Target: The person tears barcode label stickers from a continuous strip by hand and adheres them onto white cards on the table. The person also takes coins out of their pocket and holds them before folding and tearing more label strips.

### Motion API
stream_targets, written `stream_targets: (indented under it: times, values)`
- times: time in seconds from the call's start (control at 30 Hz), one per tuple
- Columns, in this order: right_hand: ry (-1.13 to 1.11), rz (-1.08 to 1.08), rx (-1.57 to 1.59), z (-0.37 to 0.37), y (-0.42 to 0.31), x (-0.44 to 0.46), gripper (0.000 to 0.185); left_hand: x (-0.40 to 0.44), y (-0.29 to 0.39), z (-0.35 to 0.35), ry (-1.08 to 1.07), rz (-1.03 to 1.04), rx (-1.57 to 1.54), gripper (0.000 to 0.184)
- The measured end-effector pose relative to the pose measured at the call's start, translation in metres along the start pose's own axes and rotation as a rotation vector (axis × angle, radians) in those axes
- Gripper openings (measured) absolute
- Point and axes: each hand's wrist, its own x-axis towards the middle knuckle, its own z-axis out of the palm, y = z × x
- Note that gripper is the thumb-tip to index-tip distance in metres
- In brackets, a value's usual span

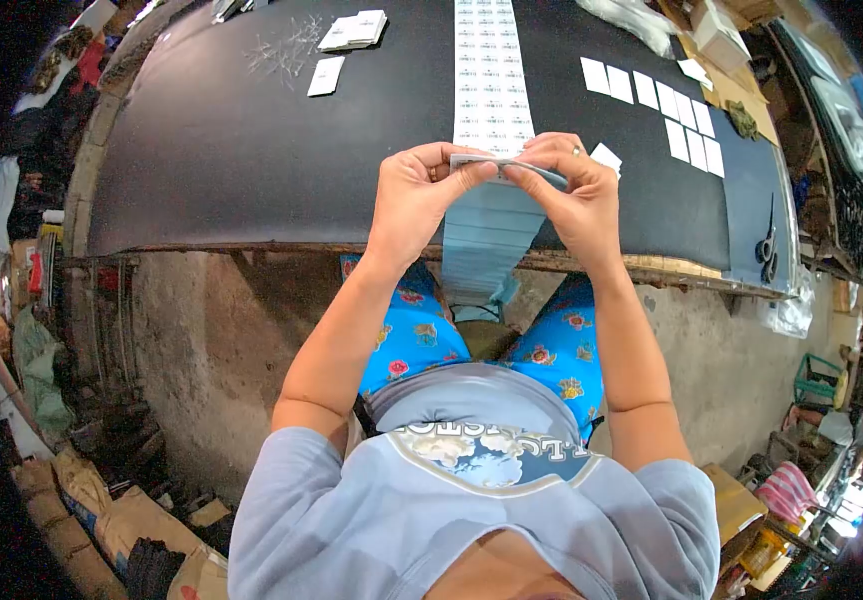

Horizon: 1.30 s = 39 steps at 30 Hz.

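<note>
My left hand (413,198) and my right hand (576,195) meet at the table's near edge. Both are closed, thumbs toward me, pinching a thin, slightly bent white card (473,158) seen almost edge-on; its face is hidden. Beyond them, a long strip of printed labels (492,80) runs away across the black tabletop. A pale blue strip (489,235) hangs below my hands over the edge toward my lap. Whether it joins the printed strip is hidden by my fingers. Just beyond my right hand lies a loose white card (606,158).
Rows of white cards (686,140) lie at the right, with scissors (768,240) near the table's right edge. Stacked printed cards (353,31) and a tangle of thin clear strands (286,52) are at the back left. Sacks (141,520) crowd the floor at left.
</note>
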Motion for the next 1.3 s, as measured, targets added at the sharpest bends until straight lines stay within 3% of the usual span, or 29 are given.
stream_targets:
  times: [0.37,0.63,0.93,1.07,1.23,1.3]
  values:
    - [-0.042,0.009,-0.026,-0.004,-0.001,0.002,0.011,-0.001,0.005,0.0,0.01,-0.043,-0.016,0.014]
    - [-0.075,0.039,-0.056,-0.012,-0.016,0.006,0.013,0.0,0.0,0.004,-0.008,0.033,-0.016,0.014]
    - [-0.224,-0.003,-0.313,-0.026,-0.045,0.018,0.011,0.002,-0.004,0.013,-0.021,0.076,0.113,0.018]
    - [-0.197,-0.066,-0.318,-0.025,-0.039,0.018,0.009,0.003,0.0,0.01,-0.071,0.015,0.21,0.017]
    - [-0.153,-0.099,-0.362,-0.025,-0.038,0.015,0.011,0.001,0.007,0.01,-0.161,-0.04,0.012,0.019]
    - [-0.101,-0.221,-0.376,-0.024,-0.031,0.012,0.016,0.001,0.008,0.01,-0.145,-0.041,0.032,0.018]
